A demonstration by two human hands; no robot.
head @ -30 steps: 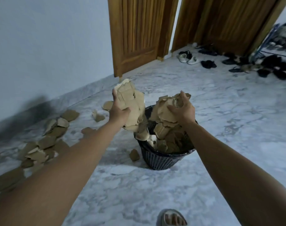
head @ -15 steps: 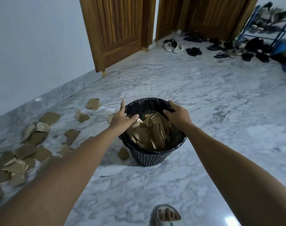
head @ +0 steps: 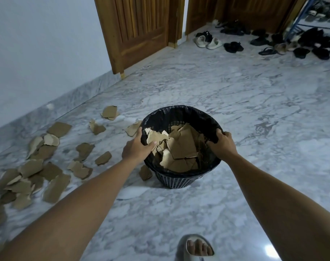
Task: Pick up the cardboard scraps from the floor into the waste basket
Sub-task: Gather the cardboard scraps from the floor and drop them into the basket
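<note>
Between the two gripping hands, the black mesh waste basket (head: 179,178) is standing on the marble floor (head: 254,110), its liner partly filled with torn cardboard scraps (head: 181,147). Left hand (head: 137,147) and right hand (head: 223,143) are each curling fingers over opposite sides of its rim. More floor scraps (head: 53,172) are lying scattered outward of the left hand's grip, one piece just beside the basket's base.

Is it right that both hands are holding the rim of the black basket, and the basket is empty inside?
Not quite. Both the left hand and the right hand do grip the rim of the black basket, but it is not empty: the head view shows it holding a pile of cardboard scraps.
</note>
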